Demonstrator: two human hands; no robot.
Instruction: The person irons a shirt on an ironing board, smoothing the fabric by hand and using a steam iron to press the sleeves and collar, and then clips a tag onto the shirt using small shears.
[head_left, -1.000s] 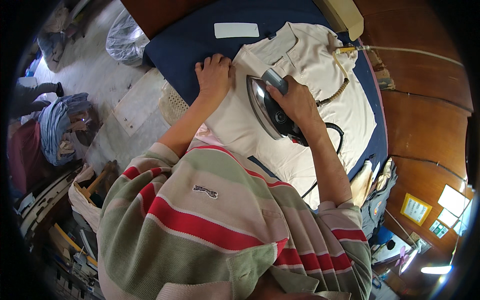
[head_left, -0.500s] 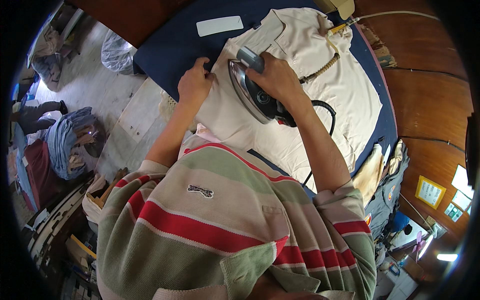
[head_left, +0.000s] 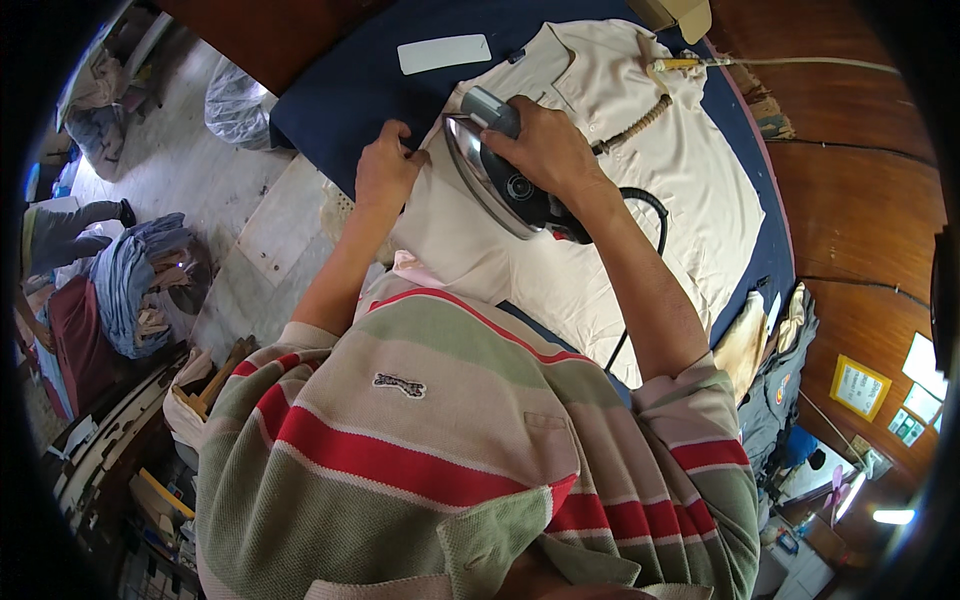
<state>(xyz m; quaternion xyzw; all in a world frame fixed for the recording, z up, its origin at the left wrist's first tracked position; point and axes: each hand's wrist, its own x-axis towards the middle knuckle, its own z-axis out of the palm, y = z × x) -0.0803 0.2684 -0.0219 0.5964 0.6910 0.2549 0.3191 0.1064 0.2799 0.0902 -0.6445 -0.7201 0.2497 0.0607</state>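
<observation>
A cream collared shirt (head_left: 690,170) lies spread on a dark blue padded ironing table (head_left: 340,90). My right hand (head_left: 548,150) grips the handle of a black and silver clothes iron (head_left: 490,180), which rests on the shirt's left part. Just left of the iron, my left hand (head_left: 383,172) pinches the shirt's edge and holds the fabric down. The iron's black cord (head_left: 650,215) loops back over the shirt toward me.
A white rectangular patch (head_left: 443,52) lies on the table's far side. A braided cord (head_left: 632,125) crosses the shirt's collar area. Folded clothes (head_left: 770,350) hang at the table's right end. Piled garments (head_left: 120,290) and a plastic bag (head_left: 235,105) sit on the floor to the left.
The iron has slid along the shirt toward its left edge and the collar side. My left hand has shifted with it, staying on the fabric beside the iron.
</observation>
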